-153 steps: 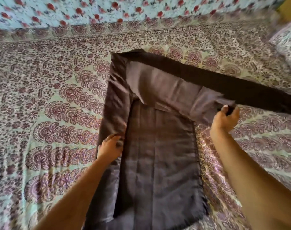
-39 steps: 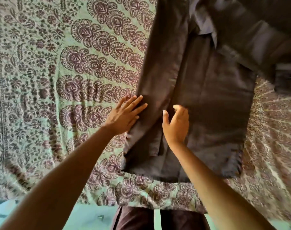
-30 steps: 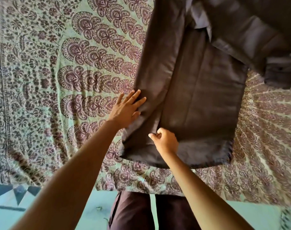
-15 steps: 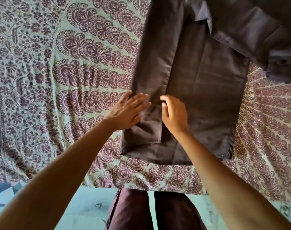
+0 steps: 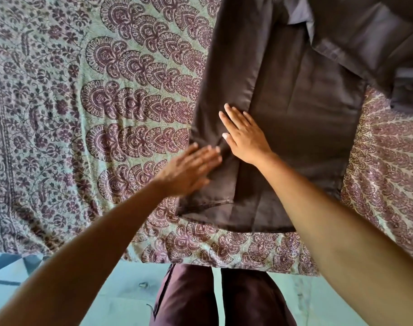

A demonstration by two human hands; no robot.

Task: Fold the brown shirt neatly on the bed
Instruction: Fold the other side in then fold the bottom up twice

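Patterned maroon-and-green bedspread (image 5: 106, 114) fills the view. Toward two o'clock, the brown shirt (image 5: 301, 128) lies flat on it, its left side folded inward as a long strip. At centre, the right hand (image 5: 245, 135) presses the strip, fingers spread and flat, gripping nothing. Beside it, at seven o'clock, the blurred left hand (image 5: 189, 170) lies open-palmed on the shirt's edge.

The shirt (image 5: 301, 118) is plain dark brown, with a paler greyish-brown inner face showing near its top. The bedspread (image 5: 130, 90) is pale green printed with maroon scalloped fan motifs and small flowers. The trousers (image 5: 224, 300) are maroon-brown. The floor (image 5: 120, 290) looks light teal, perhaps with darker triangles at the left.
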